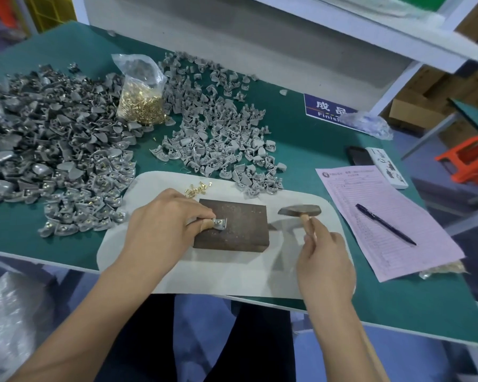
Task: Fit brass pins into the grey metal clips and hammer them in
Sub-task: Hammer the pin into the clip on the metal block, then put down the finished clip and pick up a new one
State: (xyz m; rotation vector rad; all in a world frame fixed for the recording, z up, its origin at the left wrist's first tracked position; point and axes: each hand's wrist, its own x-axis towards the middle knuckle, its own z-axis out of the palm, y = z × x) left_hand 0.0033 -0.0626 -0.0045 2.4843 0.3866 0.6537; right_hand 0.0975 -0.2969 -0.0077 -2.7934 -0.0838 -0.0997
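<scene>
My left hand point(163, 219) pinches a grey metal clip point(220, 224) and holds it down on the left edge of a dark rusty metal block point(238, 230). My right hand point(324, 257) grips the wooden handle of a small hammer point(298, 211), whose head hovers just right of the block. A few loose brass pins point(196, 187) lie on the white mat point(232, 271) behind my left hand. A clear bag of brass pins point(141, 100) stands further back among the clips.
A big heap of grey clips point(53, 139) fills the left of the green table point(315, 139); a second spread of clips point(224, 133) lies behind the mat. A pink form point(384, 216) with a pen point(384, 223) lies to the right, a phone point(359, 155) behind it.
</scene>
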